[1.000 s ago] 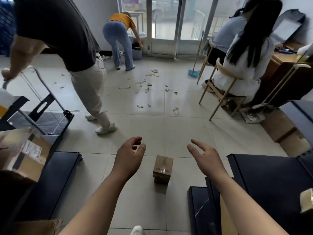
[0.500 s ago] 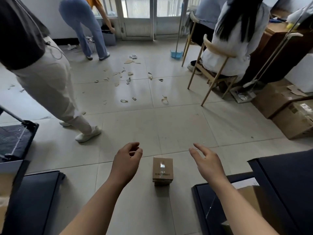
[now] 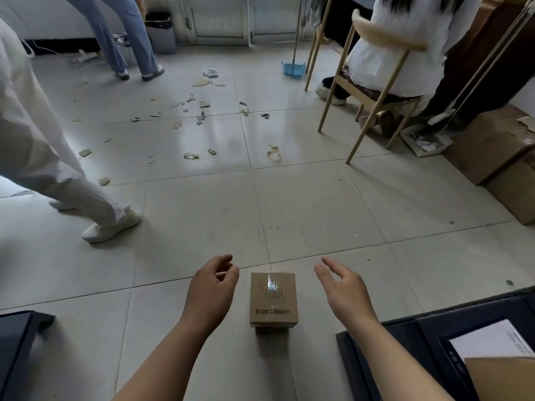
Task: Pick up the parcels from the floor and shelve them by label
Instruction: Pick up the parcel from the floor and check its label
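Parcel (image 3: 273, 301): small taped carton, standing on the floor (image 3: 318, 204) between my hands, near me. Left hand (image 3: 212, 287) loosely curled, holding nothing, just beside its left face. Right hand (image 3: 343, 287) spread, empty, near its right side. Risk: tape looks glossy, so an uneven squeeze could let it slip or tip.

We record one small brown cardboard parcel (image 3: 273, 299), closed and standing square on the pale tiled floor (image 3: 318, 212), low in the centre of the view, with its far edge just short of a tile joint. Its top face carries a glossy strip of clear tape down the middle. A line of dark print along the near edge reads upside down to us.
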`<state>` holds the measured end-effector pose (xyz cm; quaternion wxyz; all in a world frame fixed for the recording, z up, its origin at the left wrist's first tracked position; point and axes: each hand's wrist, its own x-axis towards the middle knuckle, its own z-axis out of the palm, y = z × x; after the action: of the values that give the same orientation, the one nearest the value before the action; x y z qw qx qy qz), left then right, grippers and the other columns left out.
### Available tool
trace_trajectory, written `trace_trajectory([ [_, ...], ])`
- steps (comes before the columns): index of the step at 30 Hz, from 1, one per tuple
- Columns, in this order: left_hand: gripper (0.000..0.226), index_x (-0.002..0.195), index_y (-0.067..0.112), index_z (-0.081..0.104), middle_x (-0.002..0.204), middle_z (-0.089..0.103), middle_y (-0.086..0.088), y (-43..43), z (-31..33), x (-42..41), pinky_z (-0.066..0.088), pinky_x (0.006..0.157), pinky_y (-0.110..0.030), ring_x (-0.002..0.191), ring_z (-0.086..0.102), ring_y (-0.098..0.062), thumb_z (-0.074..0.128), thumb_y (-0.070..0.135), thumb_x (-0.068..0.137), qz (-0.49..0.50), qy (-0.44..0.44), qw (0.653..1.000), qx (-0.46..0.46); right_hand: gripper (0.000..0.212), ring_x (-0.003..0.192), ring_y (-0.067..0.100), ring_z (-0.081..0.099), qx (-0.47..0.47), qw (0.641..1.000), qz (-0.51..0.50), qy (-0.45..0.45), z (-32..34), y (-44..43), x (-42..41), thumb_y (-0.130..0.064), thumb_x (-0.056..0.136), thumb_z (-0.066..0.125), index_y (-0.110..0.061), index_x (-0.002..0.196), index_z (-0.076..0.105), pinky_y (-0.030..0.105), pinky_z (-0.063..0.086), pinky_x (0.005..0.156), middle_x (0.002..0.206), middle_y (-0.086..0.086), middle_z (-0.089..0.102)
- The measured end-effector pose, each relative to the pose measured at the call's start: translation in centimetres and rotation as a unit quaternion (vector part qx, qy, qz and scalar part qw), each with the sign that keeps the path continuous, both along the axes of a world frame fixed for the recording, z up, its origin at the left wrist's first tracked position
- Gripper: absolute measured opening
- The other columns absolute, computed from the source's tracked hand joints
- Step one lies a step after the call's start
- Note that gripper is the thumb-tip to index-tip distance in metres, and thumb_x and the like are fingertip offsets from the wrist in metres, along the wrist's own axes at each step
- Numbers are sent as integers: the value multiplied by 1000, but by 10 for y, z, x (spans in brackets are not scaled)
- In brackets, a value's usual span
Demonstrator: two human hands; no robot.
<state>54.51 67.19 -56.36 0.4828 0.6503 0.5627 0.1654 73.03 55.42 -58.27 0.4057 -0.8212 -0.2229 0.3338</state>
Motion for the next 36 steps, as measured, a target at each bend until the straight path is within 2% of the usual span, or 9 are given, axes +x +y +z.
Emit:
trace_trajectory([
  [3,35,129,16,55,108,60,6,5,-61,11,39,81,-23,97,56,-9,53,22,94,-2,8,1000,-12,45,130,14,43,-9,1000,4,3,-59,7,8,-38,92,54,-20,133,51,28,34,102,138,-4,51],
  [6,36,130,17,54,119,62,1,11,-117,17,40,84,-25,99,55,-10,52,22,94,-2,19,1000,-20,44,129,15,43,-21,1000,7,1,-111,15,15,-38,92,54,-19,132,53,30,35,103,138,-3,51],
  [14,43,137,13,47,130,57,-8,27,-248,31,41,89,-29,102,52,-14,50,22,95,10,32,998,-50,44,128,18,45,-44,999,-1,12,-236,34,28,-38,92,53,-19,132,52,34,38,102,138,-1,52],
  [19,56,147,19,32,143,47,-10,33,-307,38,40,105,-40,128,48,-25,50,29,95,-21,80,995,-58,48,131,20,42,-57,997,-13,46,-295,43,26,-38,92,53,-17,135,48,35,37,103,142,1,48],
  [24,64,152,21,18,153,34,-9,35,-346,48,32,112,-41,139,35,-25,46,33,97,-36,82,992,-94,58,134,22,39,-67,994,-24,84,-333,49,26,-40,92,53,-20,143,36,38,38,103,148,3,39],
  [27,64,152,27,14,152,35,-7,36,-362,54,37,109,-42,136,40,-26,45,32,97,-38,66,990,-122,64,134,24,38,-70,991,-21,112,-347,52,25,-40,93,51,-26,148,22,37,41,98,152,3,31],
  [29,63,151,33,14,147,43,-7,34,-369,57,43,104,-43,126,50,-27,45,31,96,-47,60,988,-136,65,130,24,42,-73,988,-16,133,-353,54,25,-39,93,51,-30,148,19,34,43,95,149,3,34],
  [32,59,147,39,21,130,59,-3,33,-377,58,49,98,-44,111,60,-24,45,28,95,-59,58,987,-138,56,113,18,58,-64,987,6,144,-363,56,24,-38,90,53,-34,142,32,42,49,97,133,-4,55],
  [36,54,144,38,28,123,63,-1,31,-376,60,50,96,-44,107,63,-23,45,25,95,-60,57,988,-131,59,110,16,59,-62,986,24,155,-366,56,24,-38,86,55,-37,140,32,43,50,96,128,-7,58],
])
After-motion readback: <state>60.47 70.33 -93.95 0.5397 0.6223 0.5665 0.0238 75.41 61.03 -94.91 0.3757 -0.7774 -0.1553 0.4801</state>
